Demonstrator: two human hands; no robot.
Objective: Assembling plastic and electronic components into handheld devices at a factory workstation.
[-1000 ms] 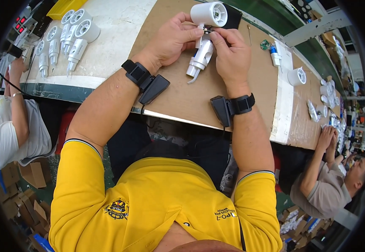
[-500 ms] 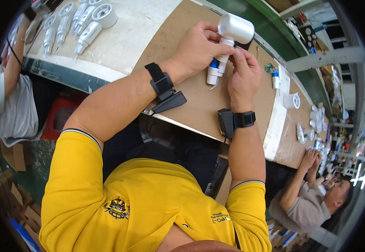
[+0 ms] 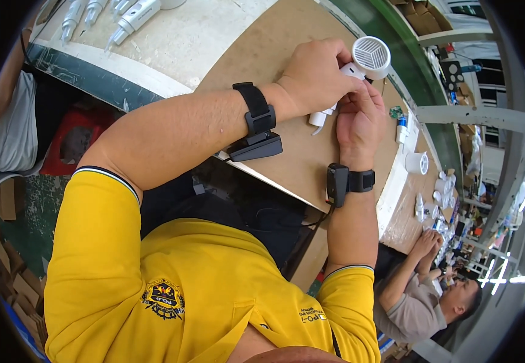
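Observation:
Both hands are over the brown board (image 3: 262, 60). A white handheld device with a round slatted head (image 3: 371, 55) is between them, its slats facing up toward me. My left hand (image 3: 314, 75) is closed around the neck just below the head. The fingers of my right hand (image 3: 362, 124) pinch the same neck from below, their tips close to my left thumb. My hands hide most of the device's lower part. Below my left hand a white piece with a thin curved tip (image 3: 319, 119) shows; whether it belongs to the device I cannot tell.
Several white pieces with clear tips (image 3: 132, 23) lie at the far left. To the right are a blue-and-white piece (image 3: 401, 130), a white cylinder (image 3: 417, 163) and a co-worker's hands (image 3: 426, 243). A red stool (image 3: 78, 142) stands left, near another person.
The device has turned, so its slatted face shows instead of its smooth side. Both hands have shifted slightly right and nearer, still on it. The view has shifted too.

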